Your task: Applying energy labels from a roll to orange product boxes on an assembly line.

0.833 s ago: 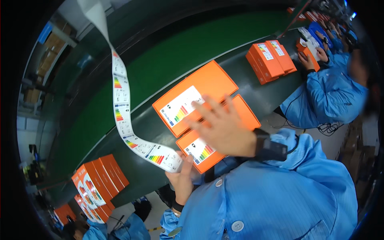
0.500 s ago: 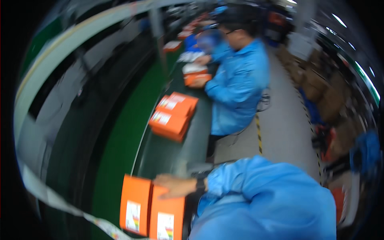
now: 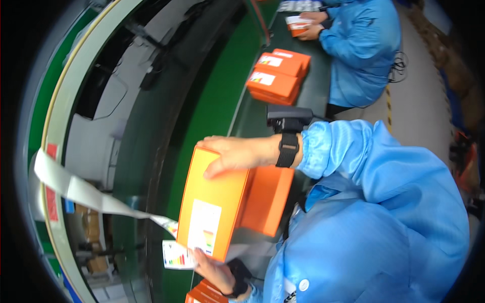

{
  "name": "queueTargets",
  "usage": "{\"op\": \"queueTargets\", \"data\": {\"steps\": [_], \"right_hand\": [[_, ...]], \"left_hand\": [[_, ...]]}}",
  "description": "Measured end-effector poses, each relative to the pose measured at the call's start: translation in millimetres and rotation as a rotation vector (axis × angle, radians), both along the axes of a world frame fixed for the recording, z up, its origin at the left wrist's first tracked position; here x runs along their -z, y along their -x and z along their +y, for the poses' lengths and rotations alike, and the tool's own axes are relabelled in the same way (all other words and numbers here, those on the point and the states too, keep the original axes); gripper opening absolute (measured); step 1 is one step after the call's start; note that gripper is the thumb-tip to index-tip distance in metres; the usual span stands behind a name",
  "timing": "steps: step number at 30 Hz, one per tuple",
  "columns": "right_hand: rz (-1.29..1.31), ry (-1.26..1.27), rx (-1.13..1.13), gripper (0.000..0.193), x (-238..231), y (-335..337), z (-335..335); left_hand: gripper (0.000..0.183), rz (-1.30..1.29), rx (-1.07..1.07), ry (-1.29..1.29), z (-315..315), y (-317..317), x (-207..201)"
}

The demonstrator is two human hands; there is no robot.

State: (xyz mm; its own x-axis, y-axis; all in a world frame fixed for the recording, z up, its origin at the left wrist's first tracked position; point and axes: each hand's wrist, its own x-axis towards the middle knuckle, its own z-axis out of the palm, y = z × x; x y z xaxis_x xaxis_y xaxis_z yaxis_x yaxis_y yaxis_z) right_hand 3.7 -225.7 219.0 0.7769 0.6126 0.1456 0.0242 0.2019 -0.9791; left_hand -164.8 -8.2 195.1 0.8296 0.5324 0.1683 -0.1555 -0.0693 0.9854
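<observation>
Toward the upper end of an orange box, my right hand grips it with the thumb on its top face and the fingers over the edge. A white label with coloured bars shows on the box's lower half. At the box's lower end, my left hand pinches a loose white label with similar coloured bars. Part of that hand's grip is hidden. A curling white label strip runs from the left toward the box and passes behind it. Another orange box lies just right of the held one.
Several stacked orange boxes stand farther up the dark green work surface. More orange boxes show at the bottom edge. A black device sits beyond my right wrist. At the top right, a co-worker in blue holds a small orange-and-white box.
My view has shifted. My right hand was resting on one of two side-by-side orange boxes; now it grips a box held up closer. My left hand has come into view with a loose label.
</observation>
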Motion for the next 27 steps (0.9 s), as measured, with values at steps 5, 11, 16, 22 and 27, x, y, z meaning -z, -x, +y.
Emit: {"op": "queueTargets", "data": {"steps": [5,11,16,22,27], "right_hand": [[-0.024,0.309,-0.009,0.052,20.9,-14.3,20.2],[0.417,0.111,-0.216,0.071,62.6,-29.6,34.4],[0.416,0.014,-0.098,0.089,61.1,-22.8,27.9],[0.447,-0.308,-0.11,0.07,39.8,-12.5,-5.0],[0.583,-0.503,0.03,0.06,62.9,-10.1,-45.7]], "left_hand": [[0.047,0.298,0.073,-0.027,19.1,-16.9,14.8],[0.049,0.167,0.025,0.113,8.7,-19.7,32.6],[0.046,0.14,0.027,0.143,2.4,-26.4,18.8],[0.047,0.007,-0.001,-0.011,-23.4,-35.7,-13.0],[0.041,0.07,0.096,-0.059,-37.0,-56.1,-12.9]]}}
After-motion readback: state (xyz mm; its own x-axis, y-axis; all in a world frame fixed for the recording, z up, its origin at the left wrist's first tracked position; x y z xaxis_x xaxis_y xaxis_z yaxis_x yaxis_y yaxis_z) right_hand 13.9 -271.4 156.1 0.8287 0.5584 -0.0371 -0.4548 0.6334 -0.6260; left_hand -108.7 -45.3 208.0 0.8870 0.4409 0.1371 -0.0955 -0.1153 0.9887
